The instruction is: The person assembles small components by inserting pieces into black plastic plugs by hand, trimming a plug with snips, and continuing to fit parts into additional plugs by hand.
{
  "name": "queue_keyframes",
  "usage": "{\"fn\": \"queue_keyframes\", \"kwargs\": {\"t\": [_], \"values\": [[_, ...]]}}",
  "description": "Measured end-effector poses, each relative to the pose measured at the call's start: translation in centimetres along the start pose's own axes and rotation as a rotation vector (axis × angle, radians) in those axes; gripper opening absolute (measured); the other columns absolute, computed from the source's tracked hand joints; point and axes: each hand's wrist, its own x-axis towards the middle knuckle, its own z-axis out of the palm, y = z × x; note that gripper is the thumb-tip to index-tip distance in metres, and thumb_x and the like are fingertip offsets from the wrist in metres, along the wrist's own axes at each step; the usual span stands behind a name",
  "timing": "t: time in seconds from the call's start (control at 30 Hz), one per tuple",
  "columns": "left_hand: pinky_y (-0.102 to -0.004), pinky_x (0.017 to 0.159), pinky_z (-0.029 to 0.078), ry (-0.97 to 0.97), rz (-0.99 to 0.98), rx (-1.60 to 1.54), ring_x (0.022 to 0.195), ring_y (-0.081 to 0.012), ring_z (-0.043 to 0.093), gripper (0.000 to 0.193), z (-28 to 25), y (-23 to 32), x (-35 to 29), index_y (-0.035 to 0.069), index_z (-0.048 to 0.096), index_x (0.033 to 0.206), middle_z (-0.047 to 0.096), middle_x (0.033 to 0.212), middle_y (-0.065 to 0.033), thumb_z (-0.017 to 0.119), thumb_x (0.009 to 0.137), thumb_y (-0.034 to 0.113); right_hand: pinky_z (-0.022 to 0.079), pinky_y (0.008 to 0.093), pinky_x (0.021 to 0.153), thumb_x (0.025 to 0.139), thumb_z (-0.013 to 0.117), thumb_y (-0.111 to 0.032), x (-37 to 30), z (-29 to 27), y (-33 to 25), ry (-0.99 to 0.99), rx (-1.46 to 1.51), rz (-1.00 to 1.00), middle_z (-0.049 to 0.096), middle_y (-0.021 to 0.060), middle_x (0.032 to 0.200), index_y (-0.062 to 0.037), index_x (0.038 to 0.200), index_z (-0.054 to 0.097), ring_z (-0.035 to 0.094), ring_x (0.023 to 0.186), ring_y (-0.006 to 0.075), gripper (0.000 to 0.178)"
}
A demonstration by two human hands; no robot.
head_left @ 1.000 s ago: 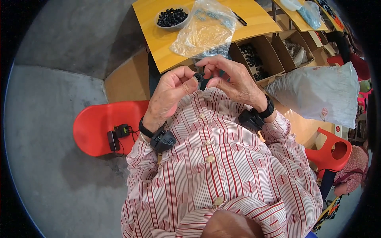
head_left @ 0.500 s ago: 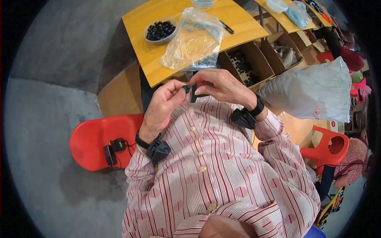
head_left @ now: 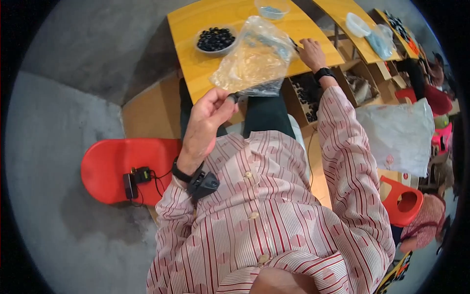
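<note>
My left hand pinches a small round black part between thumb and fingers, just off the table's near edge. Its exact kind is too small to make out. Stretched out over the table, my right hand is closed on a slim black tool, partly hidden by the fingers. Beside it a clear plastic bag lies flat, with some pale blue bits showing through. To the bag's left, a clear tub is filled with round black parts.
The yellow table also bears a tub with blue pieces at its far edge. Cardboard boxes, one with black parts, stand right of my legs, near a big white sack. A red stool with small black devices is at left.
My right hand has left the small black part and reached forward and right to the slim tool on the table. My left hand keeps the part. The view has shifted slightly.
</note>
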Motion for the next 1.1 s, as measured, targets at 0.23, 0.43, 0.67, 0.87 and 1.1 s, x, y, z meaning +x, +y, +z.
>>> {"fn": "queue_keyframes", "kwargs": {"t": [0.23, 0.43, 0.67, 0.87, 1.1], "values": [[-0.0162, 0.067, 0.038, 0.045, 0.185, 0.047, 0.075, -0.0024, 0.048, 0.009, 1.8, 1.5, -0.1, 0.003, 0.053, 0.092, 0.054, 0.083, 0.0030, 0.058, 0.088, 0.008, 0.048, 0.0448, 0.078, 0.082, 0.053, -0.016, -1.3, 3.2, 0.8, -0.184, -0.122, 0.113, 0.059, 0.0216, 0.097, 0.0012, 0.092, 0.057, 0.057, 0.094, 0.0383, 0.020], [-0.0184, 0.072, 0.039, 0.071, 0.220, 0.106, 0.077, -0.0058, 0.049, 0.011, 2.4, 1.8, -0.4, 0.002, 0.053, 0.094, 0.055, 0.084, -0.0008, 0.057, 0.090, 0.011, 0.050, 0.0280, 0.066, 0.088, 0.055, -0.019, -1.5, 1.9, 3.8, -0.396, 0.982, 0.696, 0.062, 0.0114, 0.086, 0.0014, 0.096, 0.055, 0.060, 0.075, 0.0153, 0.022], [-0.0161, 0.068, 0.038, 0.126, 0.266, 0.092, 0.074, -0.0028, 0.048, 0.009, 2.4, 1.6, -0.1, 0.001, 0.054, 0.095, 0.054, 0.083, 0.0022, 0.058, 0.087, 0.005, 0.049, 0.0208, 0.066, 0.091, 0.054, -0.015, -7.7, -7.1, -4.2, -0.163, 1.818, 0.499, 0.059, 0.0067, 0.091, 0.0012, 0.110, 0.050, 0.056, 0.073, 0.0077, 0.025], [-0.0163, 0.068, 0.038, 0.174, 0.276, 0.091, 0.073, -0.0029, 0.046, 0.009, 2.3, 1.6, -0.1, 0.001, 0.054, 0.095, 0.054, 0.083, 0.0019, 0.058, 0.087, 0.004, 0.048, 0.0223, 0.072, 0.092, 0.052, -0.016, -8.1, -9.6, -10.2, -0.352, 2.104, 0.397, 0.056, 0.0057, 0.090, -0.0009, 0.120, 0.045, 0.056, 0.078, 0.0110, 0.033], [-0.0165, 0.068, 0.037, 0.212, 0.320, 0.100, 0.073, -0.0031, 0.046, 0.008, 1.8, 1.3, 0.1, 0.002, 0.053, 0.094, 0.053, 0.083, 0.0020, 0.058, 0.087, 0.003, 0.043, 0.0209, 0.063, 0.093, 0.051, -0.020, -6.4, -10.0, -14.6, -0.544, 2.114, 0.180, 0.054, 0.0038, 0.084, -0.0018, 0.113, 0.045, 0.053, 0.070, 0.0103, 0.028]]}}
